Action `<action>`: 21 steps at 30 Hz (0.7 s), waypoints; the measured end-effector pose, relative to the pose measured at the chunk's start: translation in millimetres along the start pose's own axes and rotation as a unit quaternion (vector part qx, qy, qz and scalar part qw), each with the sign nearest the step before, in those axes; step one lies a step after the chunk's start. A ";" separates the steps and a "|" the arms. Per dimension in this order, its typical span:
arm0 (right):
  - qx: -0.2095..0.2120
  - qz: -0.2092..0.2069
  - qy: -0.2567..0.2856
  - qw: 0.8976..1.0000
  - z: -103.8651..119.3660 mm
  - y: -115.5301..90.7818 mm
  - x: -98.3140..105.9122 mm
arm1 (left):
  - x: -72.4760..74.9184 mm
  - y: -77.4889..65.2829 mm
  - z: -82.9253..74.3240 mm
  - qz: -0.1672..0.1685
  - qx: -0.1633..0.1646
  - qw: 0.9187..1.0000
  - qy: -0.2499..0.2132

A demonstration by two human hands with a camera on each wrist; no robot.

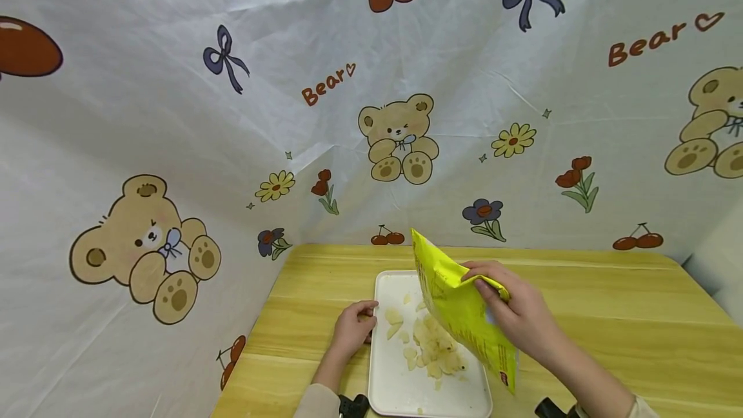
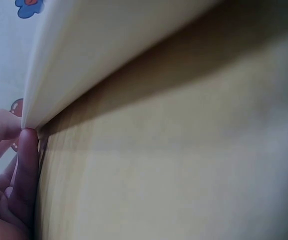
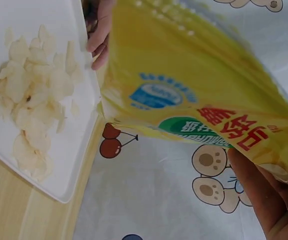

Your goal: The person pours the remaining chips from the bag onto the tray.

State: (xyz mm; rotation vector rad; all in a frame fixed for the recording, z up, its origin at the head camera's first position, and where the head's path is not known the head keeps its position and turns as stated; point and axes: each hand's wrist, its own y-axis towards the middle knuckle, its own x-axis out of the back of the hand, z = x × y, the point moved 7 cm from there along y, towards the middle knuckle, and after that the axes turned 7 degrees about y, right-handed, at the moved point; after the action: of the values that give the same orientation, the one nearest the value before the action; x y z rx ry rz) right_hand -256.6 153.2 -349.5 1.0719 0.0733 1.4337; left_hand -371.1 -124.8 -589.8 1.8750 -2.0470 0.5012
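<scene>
My right hand (image 1: pixel 519 311) grips a yellow chip bag (image 1: pixel 449 295) by its upper edge and holds it tilted over a white tray (image 1: pixel 395 386). Several potato chips (image 1: pixel 432 344) lie in a loose pile on the tray, with a few scattered toward its left side. At the tray's left rim is my left hand (image 1: pixel 351 329); in the left wrist view its thumb and fingers pinch the rim (image 2: pixel 39 95). The right wrist view shows the printed face of the bag (image 3: pixel 203 95) and my right fingers (image 3: pixel 258 195) at its edge. The bag's inside is hidden.
The tray stands on a light wooden table (image 1: pixel 638 321). Behind and to the left hangs a white cloth (image 1: pixel 464 69) printed with bears, bows and flowers. A black wrist strap (image 1: pixel 352 406) shows near my left forearm.
</scene>
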 end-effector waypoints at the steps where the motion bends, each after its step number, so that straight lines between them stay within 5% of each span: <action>1: 0.005 -0.001 0.004 1.000 0.5 -0.1 0.3 | 0.0 0.0 -0.3 0.000 -0.002 1.000 0.000; 21: -0.023 0.001 0.029 0.999 -11.1 -11.0 -2.6 | 0.4 1.1 0.8 0.002 0.004 1.000 -0.002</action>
State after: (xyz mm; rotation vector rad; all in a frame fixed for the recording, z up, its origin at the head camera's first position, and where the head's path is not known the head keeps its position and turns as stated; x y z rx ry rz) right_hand -255.8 159.5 -364.1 0.9931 0.0796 1.4605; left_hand -372.2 -125.4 -590.4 1.8782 -2.0548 0.5090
